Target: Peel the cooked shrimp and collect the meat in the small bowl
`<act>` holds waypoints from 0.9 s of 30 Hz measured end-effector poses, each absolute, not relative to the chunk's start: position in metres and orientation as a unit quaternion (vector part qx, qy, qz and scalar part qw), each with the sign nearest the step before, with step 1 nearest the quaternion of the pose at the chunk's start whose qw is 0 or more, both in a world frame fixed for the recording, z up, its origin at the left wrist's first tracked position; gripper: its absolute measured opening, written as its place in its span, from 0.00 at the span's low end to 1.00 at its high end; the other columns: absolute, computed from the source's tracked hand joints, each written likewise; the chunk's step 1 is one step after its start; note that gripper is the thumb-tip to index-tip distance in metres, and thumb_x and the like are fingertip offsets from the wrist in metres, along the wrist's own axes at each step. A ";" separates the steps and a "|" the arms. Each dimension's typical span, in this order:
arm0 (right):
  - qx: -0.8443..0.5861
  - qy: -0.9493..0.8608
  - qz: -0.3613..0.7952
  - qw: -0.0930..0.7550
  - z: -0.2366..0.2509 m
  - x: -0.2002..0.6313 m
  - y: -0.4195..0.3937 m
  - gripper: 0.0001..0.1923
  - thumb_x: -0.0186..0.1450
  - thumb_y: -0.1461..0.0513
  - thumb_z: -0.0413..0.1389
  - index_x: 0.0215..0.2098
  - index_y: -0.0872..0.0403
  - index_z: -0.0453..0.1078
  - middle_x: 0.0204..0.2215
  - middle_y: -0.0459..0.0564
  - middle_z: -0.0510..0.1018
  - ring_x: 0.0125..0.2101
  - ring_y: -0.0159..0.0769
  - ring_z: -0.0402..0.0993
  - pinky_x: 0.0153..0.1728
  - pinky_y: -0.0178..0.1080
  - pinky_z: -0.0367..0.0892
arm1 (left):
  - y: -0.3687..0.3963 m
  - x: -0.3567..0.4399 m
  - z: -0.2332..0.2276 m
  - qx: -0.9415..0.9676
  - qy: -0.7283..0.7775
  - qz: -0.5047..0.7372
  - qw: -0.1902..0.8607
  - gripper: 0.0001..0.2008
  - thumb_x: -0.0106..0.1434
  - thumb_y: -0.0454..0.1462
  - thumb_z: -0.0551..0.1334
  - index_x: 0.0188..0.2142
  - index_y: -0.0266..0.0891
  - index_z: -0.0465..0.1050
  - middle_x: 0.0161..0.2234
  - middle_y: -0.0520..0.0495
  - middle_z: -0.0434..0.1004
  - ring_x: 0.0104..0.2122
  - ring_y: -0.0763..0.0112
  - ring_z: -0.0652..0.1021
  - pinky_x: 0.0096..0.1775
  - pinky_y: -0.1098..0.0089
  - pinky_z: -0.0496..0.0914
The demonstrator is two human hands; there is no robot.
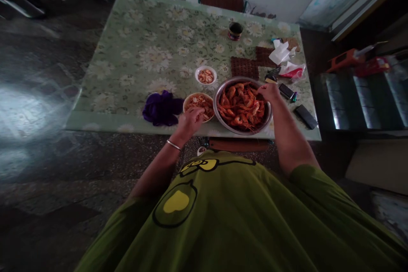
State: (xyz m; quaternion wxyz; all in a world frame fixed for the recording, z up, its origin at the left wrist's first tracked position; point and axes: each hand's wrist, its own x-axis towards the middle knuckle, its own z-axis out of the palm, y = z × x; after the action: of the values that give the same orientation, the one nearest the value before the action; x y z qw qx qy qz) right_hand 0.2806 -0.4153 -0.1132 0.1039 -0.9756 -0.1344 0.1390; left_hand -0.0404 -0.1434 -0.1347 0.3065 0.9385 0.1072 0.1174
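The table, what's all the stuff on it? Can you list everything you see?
metal bowl: one, silver, near edge of the table, full of shrimp
shrimp: many, orange-red, in the metal bowl
shell bowl: one, pale, left of the metal bowl, holds pale orange scraps
small bowl: one, white, behind the shell bowl, holds a few pinkish pieces
cloth: one, purple, crumpled left of the bowls
mats: two, dark brown, behind the metal bowl
cup: one, dark, far side
tissues: white bunch, far right
table: one, green flowered cover
left hand: over the shell bowl, silver bangle on wrist
right hand: on the shrimp, far right rim
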 end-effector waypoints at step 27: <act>-0.884 -0.361 0.206 0.214 -0.070 0.165 -0.307 0.17 0.68 0.62 0.55 0.47 0.54 0.85 0.40 0.48 0.87 0.41 0.42 0.80 0.45 0.38 0.71 | -0.123 -0.050 -0.130 0.938 0.246 0.029 0.244 0.16 0.71 0.35 0.57 0.51 0.42 0.82 0.49 0.40 0.84 0.47 0.59 0.83 0.47 0.65 0.77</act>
State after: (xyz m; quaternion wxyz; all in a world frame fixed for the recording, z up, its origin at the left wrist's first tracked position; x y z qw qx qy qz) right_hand 0.1651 -0.3074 -0.0697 0.2142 -0.8841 -0.3605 0.2061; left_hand -0.0501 -0.1226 -0.1305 0.2444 0.9375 0.2459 0.0295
